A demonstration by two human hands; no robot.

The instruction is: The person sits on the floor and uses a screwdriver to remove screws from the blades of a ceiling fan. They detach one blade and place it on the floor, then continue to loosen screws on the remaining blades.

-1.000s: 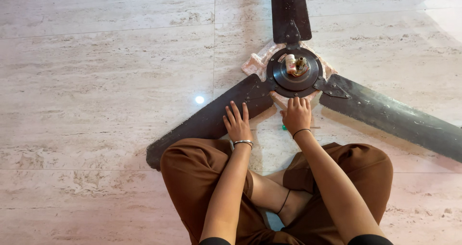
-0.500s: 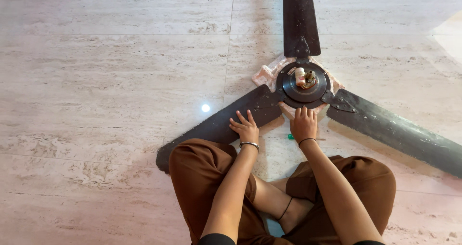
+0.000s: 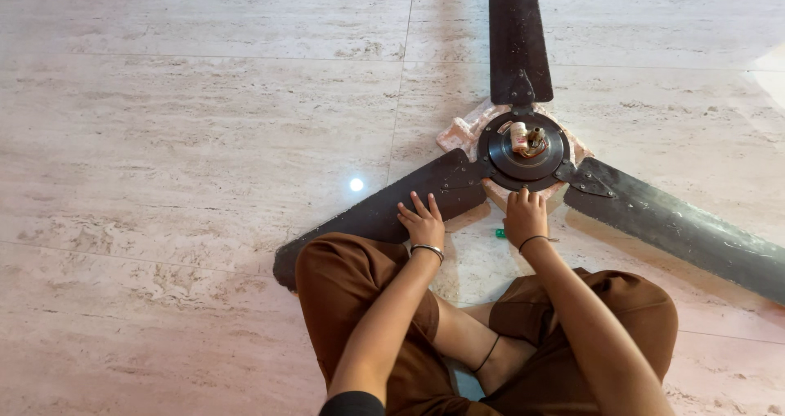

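Ceiling fan (image 3: 523,148): lying on the marble floor (image 3: 180,138), hub at 1 o'clock of the frame, blades pointing to 12, 4 and 8 o'clock.
Left hand (image 3: 423,222): resting flat and open on the 8 o'clock blade (image 3: 384,212), grasping nothing.
Right hand (image 3: 525,213): fingers pressing the hub's 6 o'clock rim; grip unclear.
Green-handled tool (image 3: 500,233): lying beside the right wrist.
Risk: hub possibly sliding on its cloth pad (image 3: 459,131), pinching fingers.

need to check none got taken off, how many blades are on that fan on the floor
3. One blade points away from the person, one runs off to the right, and one lies at the left under the left hand. All join the hub.
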